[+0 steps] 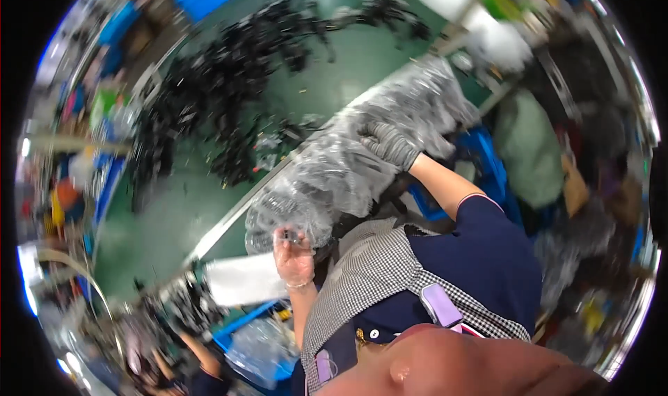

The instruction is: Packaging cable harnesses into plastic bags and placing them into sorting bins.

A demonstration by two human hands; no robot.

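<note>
My left hand (pixel 294 260), bare, is raised at the near end of a row of clear plastic trays (pixel 334 177). A small dark part (pixel 289 236) is pinched in its fingers, against the clear plastic; blur hides its exact kind. Farther along the row, my right hand (pixel 390 145) wears a grey striped glove. It lies on top of the clear plastic with its fingers a little apart. The trays overlap one another along the edge of a green table (pixel 195 201).
A long heap of black parts (pixel 209 83) covers the table's far side. A white sheet or box (pixel 243 280) lies left of my left hand. Blue bins (pixel 480 163) stand beside my right arm. Another person's arm (pixel 200 352) shows at lower left.
</note>
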